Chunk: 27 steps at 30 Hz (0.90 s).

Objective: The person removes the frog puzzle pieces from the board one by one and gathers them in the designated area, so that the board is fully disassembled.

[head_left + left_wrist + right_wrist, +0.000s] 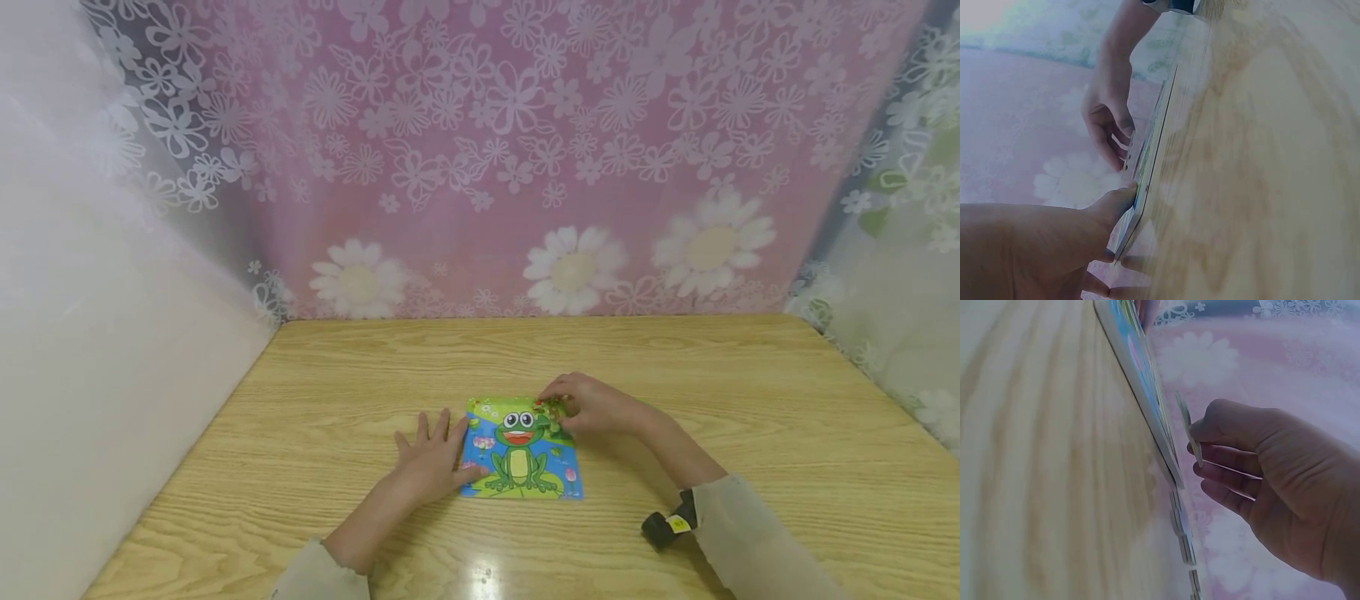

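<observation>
A square frog picture puzzle (pixel 517 471) lies flat on the wooden table, a green frog on a blue and green ground. At its left edge my left hand (pixel 426 468) rests with fingers spread; the thumb touches the board's face, as the left wrist view also shows. Over the upper right corner is my right hand (pixel 600 406). Between thumb and fingertips it pinches a thin flat puzzle piece (pixel 1183 414), tilted and apart from the board in the right wrist view. Its printed face is too small to make out.
Several thin flat pieces (pixel 1185 540) lie past the board's end in the right wrist view. The wooden table (pixel 360 358) meets a pink floral cloth (pixel 465 167) at the back. A black device (pixel 663 527) is strapped at my right wrist.
</observation>
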Each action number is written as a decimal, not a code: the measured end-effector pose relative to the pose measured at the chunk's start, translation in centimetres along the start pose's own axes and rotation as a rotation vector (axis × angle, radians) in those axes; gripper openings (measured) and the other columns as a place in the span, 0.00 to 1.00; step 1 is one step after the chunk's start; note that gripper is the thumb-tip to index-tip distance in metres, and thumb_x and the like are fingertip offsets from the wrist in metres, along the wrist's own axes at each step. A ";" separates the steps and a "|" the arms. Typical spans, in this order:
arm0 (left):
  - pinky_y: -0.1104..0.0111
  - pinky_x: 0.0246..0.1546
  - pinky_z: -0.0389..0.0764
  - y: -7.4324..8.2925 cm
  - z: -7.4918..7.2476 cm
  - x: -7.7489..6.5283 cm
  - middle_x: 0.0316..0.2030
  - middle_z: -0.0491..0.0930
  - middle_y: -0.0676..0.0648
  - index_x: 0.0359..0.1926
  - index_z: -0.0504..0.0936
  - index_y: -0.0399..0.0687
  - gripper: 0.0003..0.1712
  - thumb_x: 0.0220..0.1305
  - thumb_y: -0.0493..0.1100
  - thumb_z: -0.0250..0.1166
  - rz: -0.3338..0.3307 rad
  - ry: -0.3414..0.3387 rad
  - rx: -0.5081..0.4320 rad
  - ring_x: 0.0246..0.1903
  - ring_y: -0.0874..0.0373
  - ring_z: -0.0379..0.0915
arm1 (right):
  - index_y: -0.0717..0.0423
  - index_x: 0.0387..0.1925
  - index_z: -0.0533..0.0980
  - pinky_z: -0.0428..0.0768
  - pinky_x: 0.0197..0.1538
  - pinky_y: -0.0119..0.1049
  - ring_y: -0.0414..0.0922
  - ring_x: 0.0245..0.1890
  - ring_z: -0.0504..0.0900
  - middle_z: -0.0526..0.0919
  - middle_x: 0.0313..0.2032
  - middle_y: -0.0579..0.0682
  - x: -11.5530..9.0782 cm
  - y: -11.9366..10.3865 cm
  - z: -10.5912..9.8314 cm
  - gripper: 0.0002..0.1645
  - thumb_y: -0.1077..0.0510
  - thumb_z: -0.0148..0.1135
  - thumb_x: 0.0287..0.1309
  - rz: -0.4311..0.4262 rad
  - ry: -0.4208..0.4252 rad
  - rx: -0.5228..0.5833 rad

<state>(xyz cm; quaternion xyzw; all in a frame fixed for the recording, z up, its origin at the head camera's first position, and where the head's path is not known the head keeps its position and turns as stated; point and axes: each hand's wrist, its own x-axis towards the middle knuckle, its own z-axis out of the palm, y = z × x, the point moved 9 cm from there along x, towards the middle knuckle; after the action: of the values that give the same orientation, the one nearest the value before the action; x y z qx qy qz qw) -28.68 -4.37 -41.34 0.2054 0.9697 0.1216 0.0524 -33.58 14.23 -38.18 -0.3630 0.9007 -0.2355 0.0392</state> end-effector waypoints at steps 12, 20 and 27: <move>0.29 0.48 0.42 -0.2 0.3 0.2 0.67 0.49 0.33 0.70 0.54 0.46 0.49 0.56 0.71 0.52 -0.004 -0.005 0.005 0.63 0.28 0.36 | 0.57 0.50 0.76 0.70 0.49 0.49 0.53 0.50 0.71 0.76 0.48 0.49 -2.6 1.8 -2.0 0.23 0.67 0.61 0.49 0.038 0.041 -0.001; 0.29 0.47 0.42 -0.1 0.1 0.1 0.66 0.49 0.33 0.69 0.55 0.45 0.49 0.57 0.70 0.52 0.008 0.005 -0.002 0.62 0.28 0.37 | 0.58 0.51 0.75 0.70 0.48 0.51 0.54 0.50 0.70 0.76 0.49 0.51 -4.9 2.6 -3.4 0.23 0.67 0.61 0.51 0.053 0.062 0.007; 0.29 0.47 0.42 0.0 0.2 0.1 0.66 0.49 0.32 0.69 0.55 0.45 0.49 0.56 0.70 0.52 0.012 0.004 -0.012 0.62 0.28 0.36 | 0.60 0.52 0.75 0.70 0.47 0.52 0.54 0.49 0.71 0.76 0.49 0.52 -6.7 3.5 -4.3 0.23 0.67 0.60 0.51 0.080 0.081 -0.008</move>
<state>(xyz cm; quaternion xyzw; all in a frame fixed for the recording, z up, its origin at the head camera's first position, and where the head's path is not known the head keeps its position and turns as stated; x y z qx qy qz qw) -28.75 -4.31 -41.51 0.2105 0.9678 0.1281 0.0509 -31.95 22.59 -36.64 -0.3169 0.9163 -0.2447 0.0108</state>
